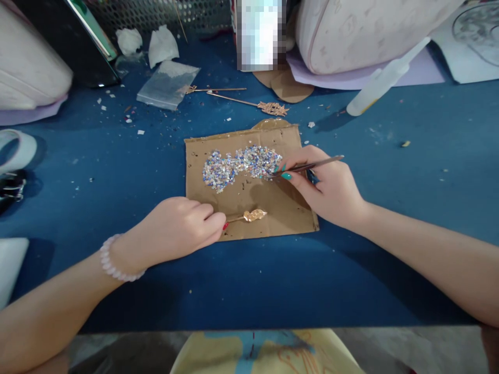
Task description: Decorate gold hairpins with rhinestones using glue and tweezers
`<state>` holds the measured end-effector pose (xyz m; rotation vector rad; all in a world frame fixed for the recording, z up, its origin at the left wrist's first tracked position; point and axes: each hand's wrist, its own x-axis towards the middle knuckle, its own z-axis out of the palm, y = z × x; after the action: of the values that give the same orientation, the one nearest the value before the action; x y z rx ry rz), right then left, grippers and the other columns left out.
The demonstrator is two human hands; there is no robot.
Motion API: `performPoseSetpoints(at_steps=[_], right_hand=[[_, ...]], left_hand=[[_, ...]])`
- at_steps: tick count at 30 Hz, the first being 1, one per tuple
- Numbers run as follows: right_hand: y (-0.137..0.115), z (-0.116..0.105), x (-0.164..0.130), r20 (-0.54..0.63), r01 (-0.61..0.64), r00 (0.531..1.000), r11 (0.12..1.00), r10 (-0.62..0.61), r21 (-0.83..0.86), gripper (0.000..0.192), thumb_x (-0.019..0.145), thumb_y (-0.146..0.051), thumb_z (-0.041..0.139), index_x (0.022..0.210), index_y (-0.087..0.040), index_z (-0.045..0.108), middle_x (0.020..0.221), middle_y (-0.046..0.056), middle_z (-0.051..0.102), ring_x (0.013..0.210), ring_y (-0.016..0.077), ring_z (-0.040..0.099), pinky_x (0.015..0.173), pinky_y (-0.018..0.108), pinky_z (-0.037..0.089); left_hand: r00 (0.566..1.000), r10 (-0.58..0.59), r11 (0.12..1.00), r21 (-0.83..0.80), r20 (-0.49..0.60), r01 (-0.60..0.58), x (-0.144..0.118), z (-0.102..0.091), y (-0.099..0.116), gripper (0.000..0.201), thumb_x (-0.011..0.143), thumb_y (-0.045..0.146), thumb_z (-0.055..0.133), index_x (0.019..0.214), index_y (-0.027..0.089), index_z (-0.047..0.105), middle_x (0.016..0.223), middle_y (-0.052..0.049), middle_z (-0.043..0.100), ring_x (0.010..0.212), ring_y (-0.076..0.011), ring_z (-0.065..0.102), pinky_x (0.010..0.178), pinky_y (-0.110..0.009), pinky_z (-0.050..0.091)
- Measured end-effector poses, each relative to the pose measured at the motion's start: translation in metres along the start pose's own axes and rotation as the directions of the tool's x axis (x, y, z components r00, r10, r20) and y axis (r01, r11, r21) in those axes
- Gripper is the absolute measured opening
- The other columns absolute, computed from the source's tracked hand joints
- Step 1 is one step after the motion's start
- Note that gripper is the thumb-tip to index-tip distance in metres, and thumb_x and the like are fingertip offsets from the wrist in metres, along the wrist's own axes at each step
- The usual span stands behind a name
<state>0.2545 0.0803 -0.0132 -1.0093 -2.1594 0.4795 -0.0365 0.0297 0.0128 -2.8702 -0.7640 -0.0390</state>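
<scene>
My left hand (191, 223) is closed round the thin stem of a gold hairpin (255, 214), whose leaf-like ornament lies over a piece of cardboard (280, 221). In my right hand (323, 182) a pair of dark metal tweezers (323, 163) is pinched between thumb and fingers. Their tips are at the right end of a spread of small shiny blue, white and pinkish chips (241, 165) on the cardboard. Whether the tips hold a chip is too small to tell.
Behind the cardboard lie two more gold hairpins (273, 108) and a clear zip bag (168, 85). A white glue bottle (385, 78) leans at back right. Crumpled tissue (162, 45), a phone-like screen (261, 36) and pale pouches (374, 31) line the back. A tape roll (17, 150) sits at left.
</scene>
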Motion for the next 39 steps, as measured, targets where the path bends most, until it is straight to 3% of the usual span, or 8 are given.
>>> performPoseSetpoints(at_steps=[4,16,18,22,24,29,39], right_hand=[[0.002,-0.002,0.002,-0.024,-0.045,0.999,0.999,0.046,0.022,0.013,0.092,-0.013,0.053,0.095,-0.021,0.062,0.098,0.006,0.073,0.094,0.0214,0.069,0.083,0.036,0.055],[0.004,-0.001,0.003,-0.002,-0.016,1.000,0.999,0.016,0.033,0.012,0.091,-0.015,0.053,0.091,-0.022,0.063,0.095,0.003,0.075,0.092,0.0204,0.069,0.080,0.035,0.053],[0.004,-0.001,0.003,-0.011,-0.038,0.999,0.998,0.039,0.047,0.011,0.091,-0.016,0.054,0.092,-0.022,0.063,0.096,0.002,0.074,0.089,0.0188,0.069,0.076,0.032,0.052],[0.002,-0.003,0.004,-0.025,-0.126,0.991,0.989,0.128,0.078,0.010,0.090,-0.018,0.056,0.095,-0.022,0.063,0.088,0.000,0.072,0.066,0.0130,0.061,0.058,0.027,0.045],[0.001,-0.003,0.005,-0.013,-0.146,0.989,0.986,0.147,0.086,0.009,0.090,-0.017,0.057,0.094,-0.021,0.063,0.087,0.000,0.072,0.062,0.0122,0.057,0.056,0.027,0.044],[0.001,-0.002,0.005,-0.033,-0.206,0.977,0.971,0.211,0.119,0.006,0.090,-0.019,0.059,0.093,-0.021,0.063,0.083,0.002,0.069,0.071,0.0152,0.060,0.059,0.028,0.045],[0.007,0.001,0.003,-0.065,-0.209,0.974,0.974,0.215,0.093,0.005,0.092,-0.026,0.060,0.094,-0.023,0.064,0.086,0.003,0.068,0.079,0.0192,0.064,0.065,0.033,0.051]], left_hand=[[1.000,0.007,1.000,-0.005,-0.006,-0.007,0.000,0.000,-0.001,0.036,0.101,0.021,0.044,0.066,0.022,0.050,0.055,0.003,0.049,0.047,-0.0163,0.050,0.050,-0.032,0.036],[1.000,0.008,1.000,-0.027,0.016,-0.007,-0.001,0.000,0.000,0.033,0.101,0.023,0.045,0.068,0.023,0.049,0.057,0.003,0.049,0.049,-0.0183,0.053,0.050,-0.034,0.037],[1.000,0.003,1.000,-0.019,0.014,-0.003,-0.001,-0.001,0.001,0.033,0.100,0.023,0.046,0.068,0.024,0.048,0.056,0.003,0.049,0.049,-0.0185,0.053,0.050,-0.034,0.038],[0.998,-0.038,0.999,0.012,0.051,0.038,-0.001,-0.006,0.007,0.030,0.098,0.019,0.049,0.068,0.023,0.048,0.057,0.002,0.048,0.049,-0.0194,0.053,0.050,-0.035,0.038],[0.992,-0.063,0.998,0.028,0.107,0.060,-0.002,-0.009,0.010,0.027,0.095,0.015,0.049,0.070,0.023,0.048,0.058,0.002,0.049,0.051,-0.0199,0.054,0.054,-0.035,0.043],[0.983,-0.083,0.996,0.032,0.165,0.079,-0.004,-0.012,0.014,0.023,0.092,0.008,0.047,0.073,0.022,0.050,0.059,0.003,0.052,0.057,-0.0199,0.058,0.084,-0.047,0.055],[0.992,-0.033,0.999,-0.015,0.118,0.035,-0.003,-0.010,0.019,0.026,0.096,0.010,0.044,0.074,0.020,0.052,0.060,0.004,0.052,0.052,-0.0168,0.056,0.088,-0.054,0.060]])
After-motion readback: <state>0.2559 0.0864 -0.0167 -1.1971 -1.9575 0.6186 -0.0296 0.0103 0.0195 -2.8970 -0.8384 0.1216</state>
